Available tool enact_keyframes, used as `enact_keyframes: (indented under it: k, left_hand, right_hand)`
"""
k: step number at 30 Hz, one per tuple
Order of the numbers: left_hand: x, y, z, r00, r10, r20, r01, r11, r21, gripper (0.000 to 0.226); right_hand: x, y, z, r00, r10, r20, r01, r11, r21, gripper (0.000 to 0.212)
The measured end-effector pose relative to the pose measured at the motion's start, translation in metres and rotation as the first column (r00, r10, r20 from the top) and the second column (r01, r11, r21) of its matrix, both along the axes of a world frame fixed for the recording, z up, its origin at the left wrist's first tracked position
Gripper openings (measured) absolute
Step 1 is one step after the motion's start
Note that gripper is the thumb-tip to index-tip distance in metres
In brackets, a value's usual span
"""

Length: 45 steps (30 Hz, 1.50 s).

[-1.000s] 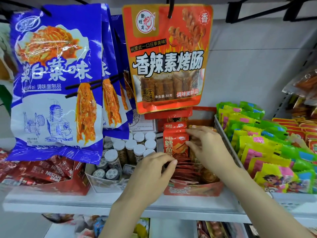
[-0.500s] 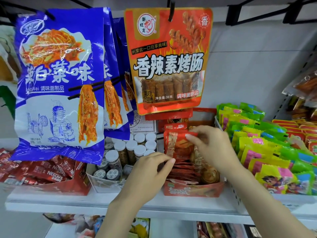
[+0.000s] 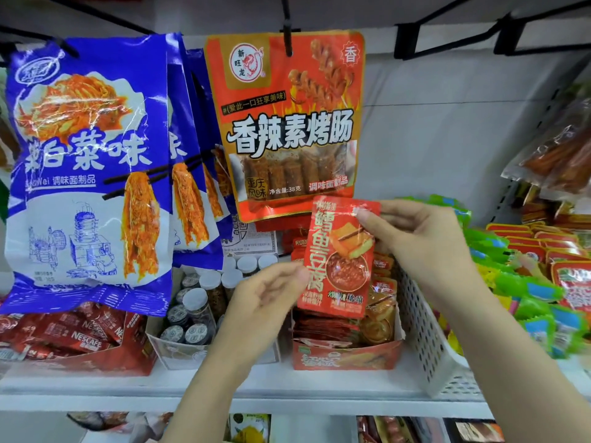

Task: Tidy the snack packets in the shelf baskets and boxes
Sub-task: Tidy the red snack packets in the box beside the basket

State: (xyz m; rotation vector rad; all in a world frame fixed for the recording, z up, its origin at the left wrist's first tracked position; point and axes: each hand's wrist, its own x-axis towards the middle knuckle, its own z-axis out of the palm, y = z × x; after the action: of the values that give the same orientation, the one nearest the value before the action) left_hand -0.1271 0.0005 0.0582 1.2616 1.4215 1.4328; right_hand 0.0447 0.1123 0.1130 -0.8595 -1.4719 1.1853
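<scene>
Both hands were up at the shelf (image 3: pixel 287 383). Right hand (image 3: pixel 425 241) pinched the top corner of a red snack packet (image 3: pixel 340 257), holding it upright above the red display box (image 3: pixel 347 358) full of the same kind of packets. Left hand (image 3: pixel 265 295) was loosely curled with its fingertips touching the packet's left edge, not really gripping it. White basket (image 3: pixel 425 327) sat just right of the box, green packets (image 3: pixel 527 289) in it.

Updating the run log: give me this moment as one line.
right hand: pinches red packet at top, above red box | left hand: open, thumb at packet edge | packet: upright
</scene>
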Motion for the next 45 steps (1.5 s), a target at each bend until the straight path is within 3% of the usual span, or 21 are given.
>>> enact_keyframes:
  k: [5,9,21,23,25,28,31,33,35,38,42,45]
  left_hand:
    - [0.005,0.002,-0.001,0.997,0.043,0.063,-0.041,0.999,-0.027,0.020]
    - [0.002,0.002,-0.003,0.998,0.039,0.059,-0.037,0.999,-0.036,0.032]
    - [0.001,-0.003,0.000,0.989,0.011,0.150,-0.004,0.999,-0.049,0.027]
    - [0.004,-0.004,0.004,0.939,-0.063,0.337,0.093,0.993,-0.073,0.041]
    - [0.009,-0.005,0.009,0.833,-0.189,0.521,0.255,0.965,-0.058,0.056]
    - [0.022,-0.006,0.009,0.711,-0.331,0.621,0.434,0.901,-0.018,0.045]
    - [0.027,-0.003,0.004,0.659,-0.278,0.699,0.391,0.921,-0.002,0.034]
    - [0.023,0.000,0.003,0.740,-0.139,0.658,0.238,0.969,-0.063,0.033]
    - [0.019,0.002,0.002,0.851,0.004,0.526,0.060,0.993,-0.106,0.038]
    - [0.017,0.001,0.001,0.943,0.119,0.311,-0.100,0.992,-0.077,0.026]
    - [0.018,0.000,-0.001,0.969,0.130,0.210,-0.120,0.991,-0.059,0.021]
    - [0.020,-0.001,0.003,0.968,0.099,0.230,-0.088,0.994,-0.058,0.015]
  right_hand:
    - [-0.001,-0.001,-0.005,0.999,0.006,0.036,-0.004,0.999,-0.053,0.020]
    - [0.001,-0.003,-0.005,0.999,0.028,-0.021,-0.030,0.993,-0.113,0.003]
    - [0.001,-0.006,0.000,0.991,0.081,-0.107,-0.104,0.966,-0.235,0.013]
    - [0.001,-0.006,0.001,0.966,0.130,-0.224,-0.193,0.938,-0.287,0.014]
    - [-0.001,-0.007,0.003,0.917,0.210,-0.339,-0.321,0.893,-0.316,0.020]
    - [-0.005,-0.009,0.002,0.858,0.303,-0.415,-0.444,0.845,-0.299,0.022]
    - [-0.006,-0.009,0.002,0.869,0.315,-0.382,-0.440,0.845,-0.305,0.028]
    - [0.000,-0.005,0.005,0.880,0.309,-0.361,-0.427,0.846,-0.318,0.028]
    - [0.007,-0.002,0.009,0.883,0.313,-0.350,-0.428,0.842,-0.329,0.032]
    - [0.009,-0.003,0.010,0.922,0.319,-0.221,-0.375,0.879,-0.293,0.039]
    - [0.007,-0.004,0.001,0.987,0.151,-0.046,-0.158,0.963,-0.217,0.017]
    - [0.007,-0.004,0.001,0.991,0.130,-0.039,-0.136,0.965,-0.226,0.015]
